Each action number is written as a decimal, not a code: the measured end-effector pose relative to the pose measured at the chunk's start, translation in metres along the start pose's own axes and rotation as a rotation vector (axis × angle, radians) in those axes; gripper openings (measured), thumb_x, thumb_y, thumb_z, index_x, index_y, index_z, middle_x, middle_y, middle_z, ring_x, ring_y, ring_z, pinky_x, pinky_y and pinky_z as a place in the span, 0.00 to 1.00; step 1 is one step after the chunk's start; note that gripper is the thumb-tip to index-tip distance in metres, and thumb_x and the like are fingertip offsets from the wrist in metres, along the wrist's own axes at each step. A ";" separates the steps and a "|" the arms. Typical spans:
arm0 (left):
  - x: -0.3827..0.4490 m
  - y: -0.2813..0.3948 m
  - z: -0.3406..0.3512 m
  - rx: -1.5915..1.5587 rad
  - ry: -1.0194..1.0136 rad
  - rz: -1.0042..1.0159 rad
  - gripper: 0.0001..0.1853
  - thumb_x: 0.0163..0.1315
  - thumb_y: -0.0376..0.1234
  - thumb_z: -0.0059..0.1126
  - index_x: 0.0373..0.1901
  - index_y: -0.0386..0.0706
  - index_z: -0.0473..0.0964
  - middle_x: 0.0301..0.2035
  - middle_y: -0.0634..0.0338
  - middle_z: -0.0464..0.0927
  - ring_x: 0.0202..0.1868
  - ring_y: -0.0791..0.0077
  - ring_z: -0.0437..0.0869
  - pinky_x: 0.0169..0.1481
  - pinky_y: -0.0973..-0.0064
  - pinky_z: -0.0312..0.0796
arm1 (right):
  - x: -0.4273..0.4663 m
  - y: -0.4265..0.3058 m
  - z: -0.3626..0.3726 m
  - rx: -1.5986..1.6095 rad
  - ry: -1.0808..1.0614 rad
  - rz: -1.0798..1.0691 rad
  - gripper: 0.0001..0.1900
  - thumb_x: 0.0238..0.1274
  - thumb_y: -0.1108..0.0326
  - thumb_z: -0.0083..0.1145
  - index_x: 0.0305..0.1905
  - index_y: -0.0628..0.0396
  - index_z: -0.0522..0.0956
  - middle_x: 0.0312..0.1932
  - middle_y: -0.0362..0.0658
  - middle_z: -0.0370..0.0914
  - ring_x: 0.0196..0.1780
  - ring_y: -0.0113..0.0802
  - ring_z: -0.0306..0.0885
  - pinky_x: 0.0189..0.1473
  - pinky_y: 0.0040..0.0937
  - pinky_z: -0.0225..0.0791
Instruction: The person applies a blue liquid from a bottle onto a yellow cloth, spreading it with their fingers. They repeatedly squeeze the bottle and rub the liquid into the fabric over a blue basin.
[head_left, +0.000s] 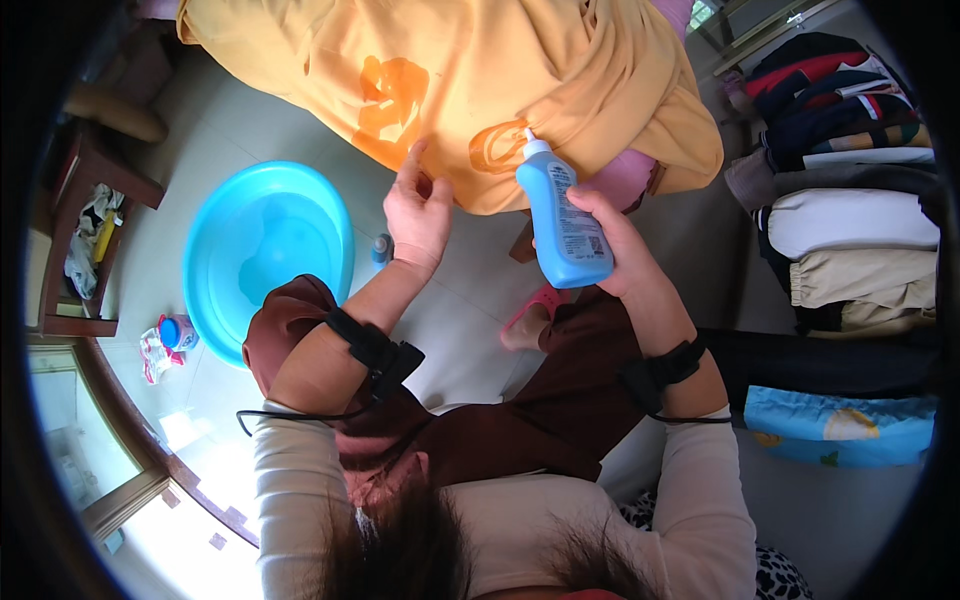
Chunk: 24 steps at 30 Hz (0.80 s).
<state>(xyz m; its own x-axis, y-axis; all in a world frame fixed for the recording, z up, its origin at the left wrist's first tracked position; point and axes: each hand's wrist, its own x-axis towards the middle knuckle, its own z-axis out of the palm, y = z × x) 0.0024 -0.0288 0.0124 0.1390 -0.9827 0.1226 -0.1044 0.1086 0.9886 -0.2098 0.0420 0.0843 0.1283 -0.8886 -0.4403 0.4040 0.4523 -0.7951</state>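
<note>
A yellow-orange cloth (495, 67) lies spread over a support, with pink fabric (622, 176) showing at its right edge. Two darker wet patches mark it: a large one (401, 90) at left and a ring-shaped one (480, 154) nearer the middle. My right hand (611, 240) grips a blue plastic squeeze bottle (551, 217), tilted so its white nozzle meets the cloth by the ring. My left hand (420, 210) holds nothing; its fingers are partly spread, and the index fingertip is at the cloth's lower edge beside the large patch.
A light-blue plastic basin (195, 247) holding water stands on the tiled floor at left. Beside it are a small bottle (382, 249) and a blue-lidded jar (178, 332). Clothes (847, 217) are laid out at right. A wooden stool (139, 176) stands at far left.
</note>
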 end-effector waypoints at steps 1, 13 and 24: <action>0.005 -0.001 0.001 0.023 0.030 0.107 0.25 0.56 0.26 0.55 0.58 0.38 0.73 0.23 0.57 0.73 0.25 0.74 0.76 0.34 0.75 0.72 | 0.000 -0.002 -0.001 -0.003 0.004 0.000 0.20 0.68 0.55 0.52 0.53 0.62 0.74 0.41 0.49 0.81 0.39 0.42 0.84 0.41 0.36 0.80; 0.113 0.039 0.036 0.264 -0.144 0.192 0.16 0.60 0.41 0.63 0.40 0.38 0.80 0.34 0.54 0.83 0.35 0.62 0.84 0.43 0.69 0.75 | -0.001 -0.013 0.003 -0.072 0.042 0.051 0.22 0.66 0.54 0.53 0.53 0.62 0.74 0.40 0.49 0.81 0.39 0.40 0.84 0.41 0.36 0.79; 0.126 0.026 0.013 -0.008 -0.016 0.056 0.11 0.61 0.36 0.63 0.35 0.36 0.78 0.30 0.58 0.82 0.33 0.72 0.82 0.42 0.73 0.75 | 0.016 -0.026 0.018 -0.122 -0.010 0.076 0.23 0.67 0.53 0.52 0.53 0.63 0.74 0.39 0.50 0.81 0.39 0.40 0.84 0.42 0.34 0.79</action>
<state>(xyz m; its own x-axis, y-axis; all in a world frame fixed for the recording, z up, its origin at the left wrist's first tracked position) 0.0048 -0.1520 0.0522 0.1175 -0.9773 0.1762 -0.1038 0.1644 0.9809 -0.2024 0.0141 0.1055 0.1642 -0.8517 -0.4977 0.2793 0.5240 -0.8046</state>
